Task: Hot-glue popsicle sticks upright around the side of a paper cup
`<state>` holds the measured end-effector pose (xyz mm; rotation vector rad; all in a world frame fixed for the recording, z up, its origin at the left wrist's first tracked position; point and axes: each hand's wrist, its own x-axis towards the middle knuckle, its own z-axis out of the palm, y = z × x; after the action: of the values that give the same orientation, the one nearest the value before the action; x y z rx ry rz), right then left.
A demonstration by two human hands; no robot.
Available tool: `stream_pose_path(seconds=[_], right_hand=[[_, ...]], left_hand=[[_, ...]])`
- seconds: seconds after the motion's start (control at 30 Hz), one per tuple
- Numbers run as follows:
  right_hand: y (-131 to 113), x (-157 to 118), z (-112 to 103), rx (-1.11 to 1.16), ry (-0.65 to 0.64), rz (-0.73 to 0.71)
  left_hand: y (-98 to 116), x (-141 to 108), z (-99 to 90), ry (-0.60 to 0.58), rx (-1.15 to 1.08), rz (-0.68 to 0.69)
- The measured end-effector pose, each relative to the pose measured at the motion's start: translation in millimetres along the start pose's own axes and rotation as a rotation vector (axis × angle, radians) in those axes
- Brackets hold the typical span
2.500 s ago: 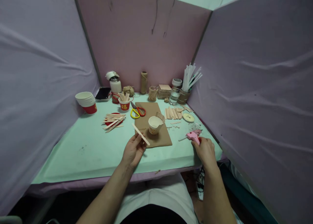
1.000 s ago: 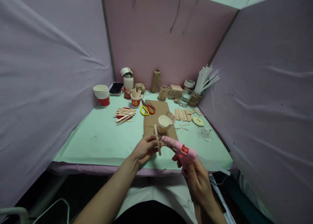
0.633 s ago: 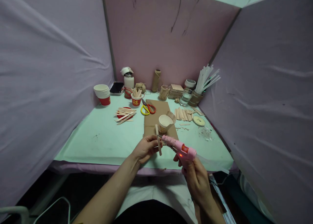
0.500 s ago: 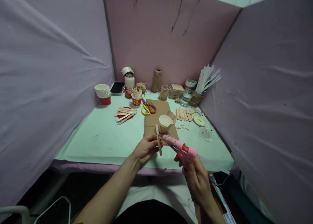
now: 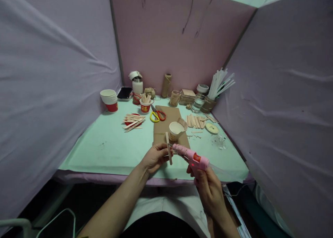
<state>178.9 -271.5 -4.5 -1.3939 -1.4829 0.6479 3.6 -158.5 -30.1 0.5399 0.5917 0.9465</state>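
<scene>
Between the fingers of my left hand [image 5: 156, 158], a flat wooden craft stick [image 5: 168, 149] is held nearly upright. My right hand [image 5: 208, 189] is wrapped round the handle of a pink hot glue gun [image 5: 191, 156], whose small red light glows. The gun's nozzle points left, at the middle of the stick; whether they touch I cannot tell. Just beyond stands a paper cup [image 5: 176, 130] with sticks fixed on its right side, on a piece of brown cardboard [image 5: 162, 129].
Scissors [image 5: 158, 115] lie across the cardboard's left edge. Loose craft sticks [image 5: 133, 122] lie on the left, more sticks [image 5: 195, 121] on the right by a round yellowish disc [image 5: 212, 128]. Stacked paper cups [image 5: 109, 100], twine [image 5: 150, 92] and a holder of glue sticks [image 5: 220, 84] line the back.
The glue gun has shifted very slightly left along the stick. My left hand and the craft stick stay almost where they were.
</scene>
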Motion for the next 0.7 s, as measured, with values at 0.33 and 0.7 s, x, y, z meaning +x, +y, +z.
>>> stream_pose_path(seconds=[0.33,0.7], right_hand=[[-0.9,-1.1,-0.2,-0.033,0.018,0.002],[-6.7,-3.6,-2.4,-0.067,0.028,-0.037]], left_hand=[[1.9,-1.1,2.5,0.015,0.001,-0.005],[-0.4,3.0,-1.9,0.023,-0.041,0.052]])
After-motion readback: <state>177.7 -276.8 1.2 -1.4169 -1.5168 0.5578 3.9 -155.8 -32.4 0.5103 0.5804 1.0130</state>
